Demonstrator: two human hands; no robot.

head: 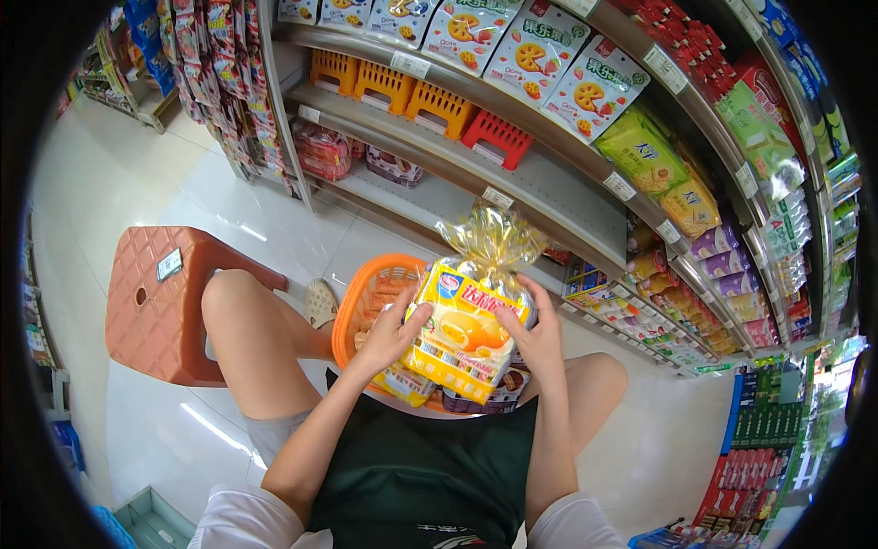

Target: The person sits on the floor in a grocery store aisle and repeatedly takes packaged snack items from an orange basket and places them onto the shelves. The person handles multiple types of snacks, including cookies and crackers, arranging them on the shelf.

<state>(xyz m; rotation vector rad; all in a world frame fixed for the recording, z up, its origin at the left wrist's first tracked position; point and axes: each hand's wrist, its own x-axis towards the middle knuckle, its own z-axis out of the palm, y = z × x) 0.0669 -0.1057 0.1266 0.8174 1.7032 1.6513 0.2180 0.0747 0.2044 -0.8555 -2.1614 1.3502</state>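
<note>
Between both hands I hold a yellow snack pack (466, 329) in clear film, its gathered gold-tinted top (497, 237) pointing away from me. My left hand (394, 336) grips its left side, thumb on the printed front. On the opposite edge, my right hand (538, 329) has its thumb on the front and fingers behind. Below the pack, an orange plastic basket (346, 302) sits between my legs. It contains another yellow pack (406, 386), a dark brown snack pack (504, 390) and some orange-wrapped goods (391, 291); the held pack hides part of its contents.
A brown plastic stool (158, 322) with a small price tag (169, 264) on top stands to my left. Ahead, shelving (439, 161) carries yellow baskets (384, 84), a red basket (497, 137) and bagged biscuits (531, 51). Hanging snack packets (230, 62) line the shelf end. A grey crate (154, 518) rests lower left.
</note>
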